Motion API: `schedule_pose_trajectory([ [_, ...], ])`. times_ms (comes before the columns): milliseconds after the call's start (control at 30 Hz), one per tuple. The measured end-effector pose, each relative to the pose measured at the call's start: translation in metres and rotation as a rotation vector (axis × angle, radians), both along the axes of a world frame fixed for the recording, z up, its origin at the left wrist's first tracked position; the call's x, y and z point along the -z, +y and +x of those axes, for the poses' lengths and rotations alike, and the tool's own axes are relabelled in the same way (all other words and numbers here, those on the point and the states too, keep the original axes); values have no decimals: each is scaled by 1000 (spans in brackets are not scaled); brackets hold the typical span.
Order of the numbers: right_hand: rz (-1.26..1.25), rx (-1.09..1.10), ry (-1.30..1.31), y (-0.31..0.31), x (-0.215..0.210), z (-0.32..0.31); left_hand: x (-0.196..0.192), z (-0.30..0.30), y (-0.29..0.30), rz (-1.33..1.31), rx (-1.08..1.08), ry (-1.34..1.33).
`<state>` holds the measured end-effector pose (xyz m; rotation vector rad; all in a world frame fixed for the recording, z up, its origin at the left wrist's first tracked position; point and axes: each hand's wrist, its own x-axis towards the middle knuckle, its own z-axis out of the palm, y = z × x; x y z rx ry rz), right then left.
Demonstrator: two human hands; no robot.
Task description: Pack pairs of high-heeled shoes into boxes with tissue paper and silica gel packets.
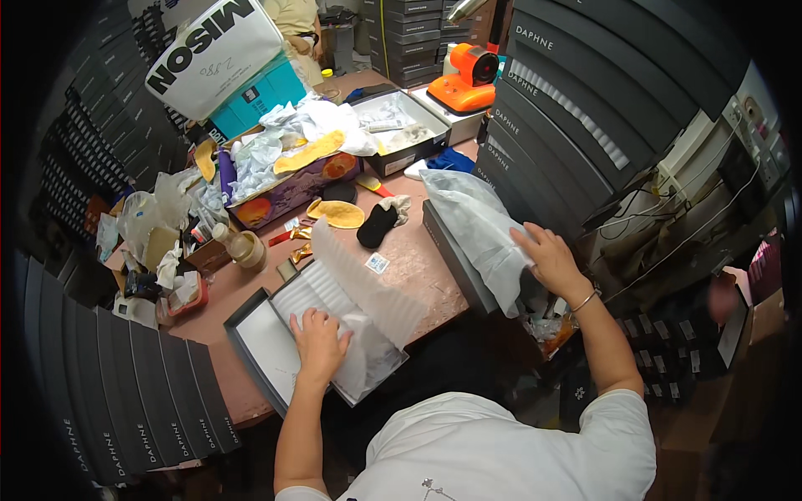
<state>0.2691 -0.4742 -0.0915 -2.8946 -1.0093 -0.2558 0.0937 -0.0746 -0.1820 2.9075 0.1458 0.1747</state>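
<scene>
My left hand rests over an open dark shoe box, fingers apart on its packing. Ribbed white foam and crumpled tissue paper lie inside; a thin foam sheet stands up from the box. What lies beneath the packing is hidden. To the right, my right hand grips the edge of a large sheet of white wrapping paper. That paper spills out of a second dark box, tilted at the table's right edge. My right thumb is mostly hidden.
Beyond my hands lie a black cloth pad, yellow insoles and a glass jar. An orange device stands at the back. Stacked dark shoe boxes rise on the right, more boxes at left. Another person is at the back.
</scene>
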Motion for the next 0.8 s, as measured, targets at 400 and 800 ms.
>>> schedule_pose_trajectory([
  [400, 713, -213, -35, 107, -105, 92, -40, 21, -5, -990, -81, -137],
  [800, 1109, -1558, 1492, 262, -48, -237, 27, -168, -73, -1990, -586, -429],
])
